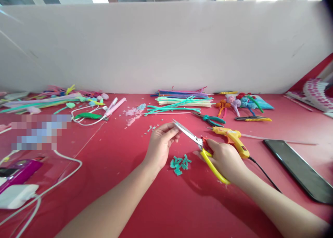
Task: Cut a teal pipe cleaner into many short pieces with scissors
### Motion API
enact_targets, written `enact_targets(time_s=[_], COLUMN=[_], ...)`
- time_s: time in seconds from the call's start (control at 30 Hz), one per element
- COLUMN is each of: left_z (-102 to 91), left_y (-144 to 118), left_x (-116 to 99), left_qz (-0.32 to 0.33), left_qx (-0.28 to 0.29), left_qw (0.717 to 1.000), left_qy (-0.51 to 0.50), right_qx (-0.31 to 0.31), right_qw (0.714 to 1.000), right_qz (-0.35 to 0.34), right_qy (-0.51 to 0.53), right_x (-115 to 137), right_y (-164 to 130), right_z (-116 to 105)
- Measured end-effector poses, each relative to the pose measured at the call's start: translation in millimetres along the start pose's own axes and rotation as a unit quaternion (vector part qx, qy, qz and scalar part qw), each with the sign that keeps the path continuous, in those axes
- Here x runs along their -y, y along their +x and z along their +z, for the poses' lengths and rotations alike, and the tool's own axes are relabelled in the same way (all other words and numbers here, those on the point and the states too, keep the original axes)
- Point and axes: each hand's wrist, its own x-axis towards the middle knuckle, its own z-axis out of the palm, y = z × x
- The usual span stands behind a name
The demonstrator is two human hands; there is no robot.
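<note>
My right hand (pixel 225 154) grips a pair of scissors (pixel 191 136) with yellow and red handles, the blades pointing up and to the left. Close by the blade tips, my left hand (pixel 162 141) is closed in a pinch. What its fingers hold, if anything, is too small or hidden to make out. Below the scissors, between both hands, lies a small pile of short green cut pieces (pixel 179 165) on the red table (pixel 125 196). Small green trimmings (pixel 151 128) are scattered just beyond my left hand.
Bundles of pipe cleaners (pixel 179 104) lie along the grey partition (pixel 156 47). Pliers (pixel 212 120), a yellow glue gun (pixel 232 139), a utility knife (pixel 253 119) and a phone (pixel 299 168) lie right. Left are a pink hair straightener (pixel 116 107), white cables (pixel 67 177) and a white charger (pixel 18 196).
</note>
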Motion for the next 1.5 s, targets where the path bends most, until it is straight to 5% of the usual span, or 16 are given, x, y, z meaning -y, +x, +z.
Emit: enact_targets(time_s=[0.57,0.77,0.97,1.13,1.27,1.5], left_z=[-0.8,2.2,8.4,13.8,15.2,19.5], left_y=[0.7,-4.4,-10.9,-16.5,-18.9,-22.3], left_x=[0.0,7.7,9.7,6.0,6.2,10.8], left_qz=[-0.012,-0.083,-0.133,-0.129,-0.129,-0.086], left_qx=[-0.016,0.074,0.175,0.228,0.245,0.181], left_qw=[0.999,0.992,0.967,0.946,0.934,0.937], left_qy=[0.028,0.066,0.131,0.190,0.226,0.287], right_qx=[0.019,0.024,0.035,0.070,0.082,0.024], right_qw=[0.999,0.990,0.922,0.890,0.902,0.942], right_qz=[0.026,0.043,0.047,0.041,0.053,0.036], right_qy=[-0.005,0.132,0.382,0.448,0.420,0.332], right_x=[-1.9,1.0,8.1,12.5,13.0,9.3], right_y=[3.2,6.1,4.3,1.5,0.2,-1.6], right_z=[-3.0,-5.6,-19.4,-36.6,-34.9,-20.6])
